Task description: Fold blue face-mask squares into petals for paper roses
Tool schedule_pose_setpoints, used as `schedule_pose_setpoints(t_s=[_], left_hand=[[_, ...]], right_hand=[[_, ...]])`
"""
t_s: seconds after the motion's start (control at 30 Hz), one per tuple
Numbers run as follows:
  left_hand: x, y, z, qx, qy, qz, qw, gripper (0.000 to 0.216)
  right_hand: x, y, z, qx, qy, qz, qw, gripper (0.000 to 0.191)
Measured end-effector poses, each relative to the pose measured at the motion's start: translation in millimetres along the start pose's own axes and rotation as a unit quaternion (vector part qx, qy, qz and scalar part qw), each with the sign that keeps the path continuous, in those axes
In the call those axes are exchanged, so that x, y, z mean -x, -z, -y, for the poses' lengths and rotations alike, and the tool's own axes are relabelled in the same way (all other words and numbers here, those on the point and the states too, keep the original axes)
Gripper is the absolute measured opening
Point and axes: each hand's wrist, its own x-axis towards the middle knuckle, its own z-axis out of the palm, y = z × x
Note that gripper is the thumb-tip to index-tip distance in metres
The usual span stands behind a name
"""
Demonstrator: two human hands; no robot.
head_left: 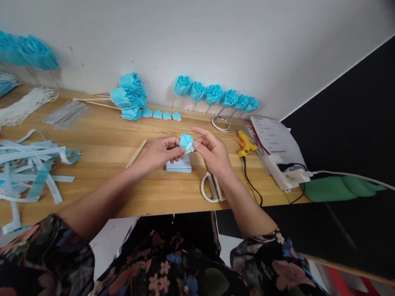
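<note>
Both my hands meet over the middle of the wooden table (119, 190) and pinch a small folded blue paper piece (186, 142). My left hand (160, 153) grips its left side with closed fingers. My right hand (213, 151) pinches its right side, index finger stretched out above. Just below the piece lies a small stack of pale blue paper sheets (179, 165). A thin wooden stick (136, 153) lies left of my left hand.
White-handled scissors (211, 189) lie under my right wrist. A yellow glue gun (245, 143) with a black cord, a tape ring (220, 123), papers (272, 137) and a power strip (288, 175) are at the right. Blue paper flowers (214, 94), folded petals (161, 115) and cut strips (21, 166) lie around.
</note>
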Motion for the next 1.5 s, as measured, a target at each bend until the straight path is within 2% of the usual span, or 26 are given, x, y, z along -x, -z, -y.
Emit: schedule_pose_setpoints(t_s=[0.23,0.4,0.57,0.8,1.1,1.5], left_hand=[[1,1,0,-0.01,0.013,-0.058,0.998,0.019],[2,-1,-2,-0.025,0.017,-0.058,0.998,0.021],[3,-2,-4,-0.036,0.027,-0.062,0.997,0.022],[3,-2,-4,-0.034,0.033,-0.071,0.996,0.021],[4,-1,-6,-0.032,0.018,-0.06,0.998,0.025],[1,0,1,-0.022,0.019,-0.058,0.998,0.023]], right_hand=[[18,47,-9,0.161,0.016,-0.106,0.981,0.03],[40,69,-33,0.302,-0.006,-0.061,0.951,0.024],[43,61,-34,0.391,0.003,-0.03,0.92,0.018],[30,41,-29,0.411,-0.011,-0.023,0.911,0.013],[26,37,-38,0.423,-0.034,-0.032,0.905,0.016],[26,40,-60,0.349,-0.067,-0.087,0.931,0.018]])
